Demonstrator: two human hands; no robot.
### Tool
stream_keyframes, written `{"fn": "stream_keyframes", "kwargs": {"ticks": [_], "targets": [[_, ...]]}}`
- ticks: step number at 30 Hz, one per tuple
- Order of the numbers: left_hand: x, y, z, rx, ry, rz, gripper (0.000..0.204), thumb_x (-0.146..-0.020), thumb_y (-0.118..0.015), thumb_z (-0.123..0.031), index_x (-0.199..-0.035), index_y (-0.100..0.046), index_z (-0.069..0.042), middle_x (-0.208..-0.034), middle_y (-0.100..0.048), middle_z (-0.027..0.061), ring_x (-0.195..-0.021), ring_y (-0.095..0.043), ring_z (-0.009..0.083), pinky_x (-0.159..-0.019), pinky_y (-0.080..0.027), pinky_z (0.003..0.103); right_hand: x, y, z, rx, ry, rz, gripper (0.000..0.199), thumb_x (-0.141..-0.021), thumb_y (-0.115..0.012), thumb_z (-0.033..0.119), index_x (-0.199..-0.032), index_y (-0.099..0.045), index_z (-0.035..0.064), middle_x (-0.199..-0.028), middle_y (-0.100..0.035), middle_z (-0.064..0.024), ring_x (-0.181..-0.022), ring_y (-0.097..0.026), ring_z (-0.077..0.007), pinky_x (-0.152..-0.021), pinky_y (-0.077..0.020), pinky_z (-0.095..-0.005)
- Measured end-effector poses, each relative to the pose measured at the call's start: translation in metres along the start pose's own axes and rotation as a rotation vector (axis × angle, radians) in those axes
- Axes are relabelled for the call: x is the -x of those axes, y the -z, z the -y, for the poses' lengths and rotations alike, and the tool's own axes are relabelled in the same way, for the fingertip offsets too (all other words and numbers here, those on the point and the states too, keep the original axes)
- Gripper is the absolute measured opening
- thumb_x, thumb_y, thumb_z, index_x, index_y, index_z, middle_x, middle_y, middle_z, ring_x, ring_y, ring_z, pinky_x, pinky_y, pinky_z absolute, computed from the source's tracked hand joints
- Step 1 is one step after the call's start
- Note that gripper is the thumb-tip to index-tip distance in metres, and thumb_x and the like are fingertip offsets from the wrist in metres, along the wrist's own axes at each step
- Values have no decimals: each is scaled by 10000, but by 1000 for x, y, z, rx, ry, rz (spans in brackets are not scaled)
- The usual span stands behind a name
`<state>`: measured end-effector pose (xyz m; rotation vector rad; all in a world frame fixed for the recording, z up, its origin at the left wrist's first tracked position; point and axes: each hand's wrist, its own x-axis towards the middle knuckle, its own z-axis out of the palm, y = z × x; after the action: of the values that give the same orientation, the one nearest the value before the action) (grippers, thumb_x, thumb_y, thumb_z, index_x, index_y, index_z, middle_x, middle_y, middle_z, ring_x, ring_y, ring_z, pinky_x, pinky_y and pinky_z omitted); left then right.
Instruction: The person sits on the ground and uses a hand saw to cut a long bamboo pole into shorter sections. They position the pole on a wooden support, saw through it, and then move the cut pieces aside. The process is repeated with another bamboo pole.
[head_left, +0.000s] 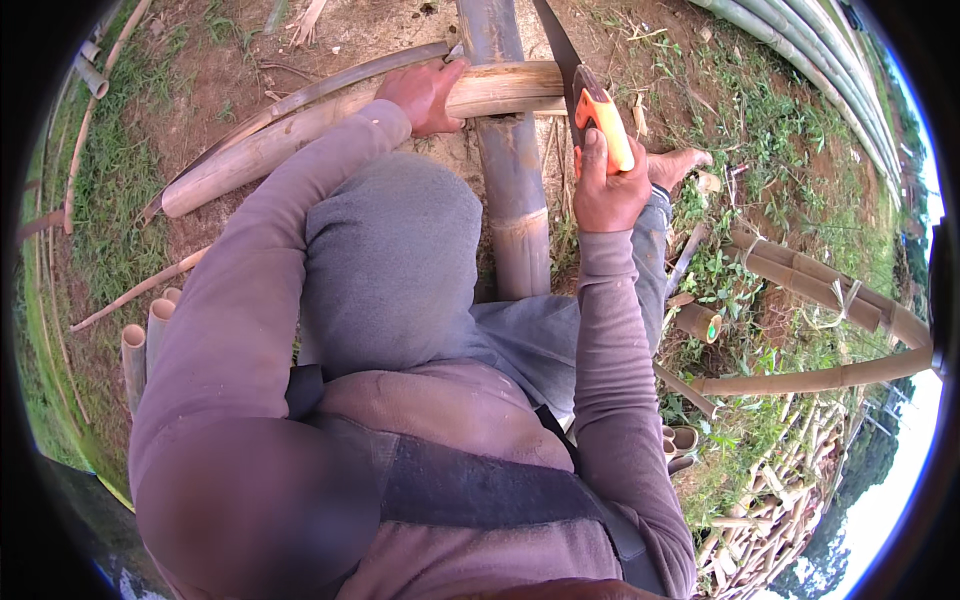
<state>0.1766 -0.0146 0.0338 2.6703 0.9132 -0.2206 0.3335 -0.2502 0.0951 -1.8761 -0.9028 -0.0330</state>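
A pale, peeled wooden pole [510,88] lies across a thick grey-brown bamboo culm [515,190]. My left hand [425,97] grips the pole from above, left of the culm. In my right hand [610,190] is the orange handle of a hand saw [606,125]. Its dark blade stretches up and away, crossing at the pole's right end; whether the teeth touch the wood I cannot tell. A long, curved, darker strip [330,90] runs along the far side of the pole.
My bent knee [395,240] is close to the pole, and a bare foot [678,167] rests right of the saw. Bamboo poles [820,50] are stacked at the far right. Tied bamboo [840,300] and a heap of offcuts [780,520] lie at the right. Cut tubes [158,325] stand at the left.
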Motion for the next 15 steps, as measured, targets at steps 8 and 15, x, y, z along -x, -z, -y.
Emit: {"fn": "stream_keyframes", "kwargs": {"ticks": [8, 15], "targets": [[4, 0, 9, 17, 20, 15, 986, -791, -832, -501, -1616, -378, -211, -1488, -587, 111, -1312, -617, 355, -1120, -484, 526, 170, 139, 17, -40, -63, 100, 333, -1060, -671, 201, -1216, -557, -70, -866, -659, -87, -628, -606, -98, -626, -564, -262], [-2, -1, -2, 18, -9, -33, 972, -789, -842, -488, -1607, -392, -216, -1469, -599, 124, -1306, -620, 354, -1115, -486, 529, 33, 13, -6, 33, 64, -15, 259, -964, -794, 131, -1109, -655, -31, -856, -731, -168, -687, -712, -224, -672, -561, -347]]}}
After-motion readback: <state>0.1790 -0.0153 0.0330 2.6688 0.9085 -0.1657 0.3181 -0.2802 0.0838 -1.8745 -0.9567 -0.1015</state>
